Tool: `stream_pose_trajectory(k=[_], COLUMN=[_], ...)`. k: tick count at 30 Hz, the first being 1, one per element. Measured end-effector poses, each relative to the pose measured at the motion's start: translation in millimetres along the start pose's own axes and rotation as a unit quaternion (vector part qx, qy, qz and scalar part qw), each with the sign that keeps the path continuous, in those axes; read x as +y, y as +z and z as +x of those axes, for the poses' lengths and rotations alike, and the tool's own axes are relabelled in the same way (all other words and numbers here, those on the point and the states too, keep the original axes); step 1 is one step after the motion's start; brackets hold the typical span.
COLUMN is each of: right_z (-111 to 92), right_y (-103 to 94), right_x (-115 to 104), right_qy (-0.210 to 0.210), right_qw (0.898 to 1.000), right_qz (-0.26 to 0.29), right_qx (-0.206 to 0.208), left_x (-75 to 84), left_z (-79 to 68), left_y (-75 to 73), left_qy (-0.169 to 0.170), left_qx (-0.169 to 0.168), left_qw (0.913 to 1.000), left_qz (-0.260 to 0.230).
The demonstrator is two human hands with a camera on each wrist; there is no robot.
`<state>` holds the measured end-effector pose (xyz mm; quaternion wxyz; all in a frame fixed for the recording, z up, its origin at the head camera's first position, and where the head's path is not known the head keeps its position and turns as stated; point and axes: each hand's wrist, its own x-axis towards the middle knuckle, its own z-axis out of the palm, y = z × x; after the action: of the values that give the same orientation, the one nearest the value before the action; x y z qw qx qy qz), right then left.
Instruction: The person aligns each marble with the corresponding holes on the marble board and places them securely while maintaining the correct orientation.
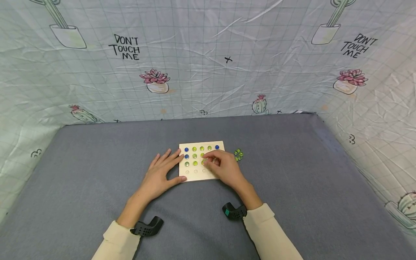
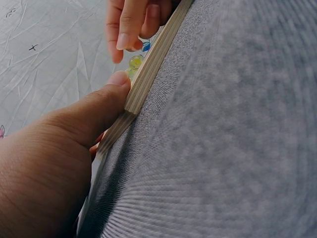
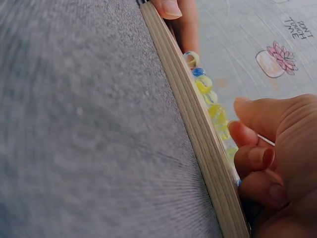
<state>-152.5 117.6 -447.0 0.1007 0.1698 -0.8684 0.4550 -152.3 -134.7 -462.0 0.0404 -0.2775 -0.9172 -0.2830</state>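
A pale wooden board (image 1: 191, 177) lies flat with rows of round hollows. Blue marbles (image 1: 186, 149) sit in some hollows, yellow-green marbles (image 1: 194, 148) in several others. My left hand (image 1: 159, 179) spreads along the board's left side, thumb at the near corner and fingertips at the left edge. Over the middle rows is my right hand (image 1: 224, 168), its thumb and index finger apart close above the marbles, no marble seen between them. It hides the board's right part. The right wrist view shows its other fingers (image 3: 267, 191) loosely bent beside the board's edge.
Several yellow-green marbles (image 1: 238, 154) lie in a small cluster on the grey tabletop (image 1: 292, 180), just right of the board. Behind the table hangs a printed cloth (image 1: 201, 72). Each wrist wears a black band (image 1: 147, 226).
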Motion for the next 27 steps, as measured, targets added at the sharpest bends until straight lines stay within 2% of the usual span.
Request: stream_pose_trajectory(k=[6, 11, 20, 27], right_z=[1, 2, 0, -2], right_y=[-6.0, -17.9, -40.4, -54.3], right_x=[2, 3, 12, 23], right_qy=[-0.002, 0.003, 0.036, 0.053], right_qw=[1.000, 0.999, 0.996, 0.994], right_qz=[-0.003, 0.017, 0.039, 0.029], right_qx=[0.023, 0.047, 0.073, 0.090], left_x=[-0.4, -0.7, -0.7, 0.6], left_z=[-0.1, 0.8, 1.8, 1.3], left_y=[0.9, 1.8, 1.9, 0.6], left_qy=[-0.001, 0.004, 0.007, 0.005], left_qx=[-0.004, 0.001, -0.001, -0.007], left_qw=[1.0000, 1.0000, 1.0000, 1.0000], left_qz=[0.000, -0.002, 0.000, -0.003])
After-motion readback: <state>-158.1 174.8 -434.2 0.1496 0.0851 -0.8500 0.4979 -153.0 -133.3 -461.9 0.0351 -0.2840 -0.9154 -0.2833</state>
